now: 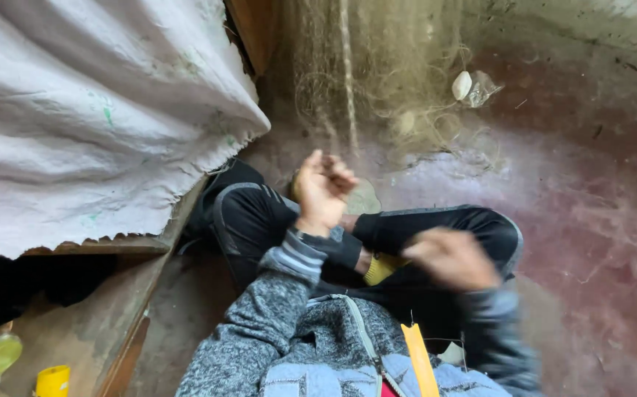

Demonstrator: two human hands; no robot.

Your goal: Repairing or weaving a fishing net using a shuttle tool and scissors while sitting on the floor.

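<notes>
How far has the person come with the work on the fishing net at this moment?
Done: cannot tell; no finished stretch of the net stands out. In hand: the left hand is raised with its fingers pinched on net strands, while the right hand is blurred above the crossed legs. Left: a large heap of net lies bunched on the floor ahead, with white floats in it.

Bare floor (598,242) lay open to the right of the right hand (451,257), while the net (377,81) hung close ahead of the left hand (322,190) and a white sack (90,117) over a wooden ledge (112,309) walled the left.
</notes>
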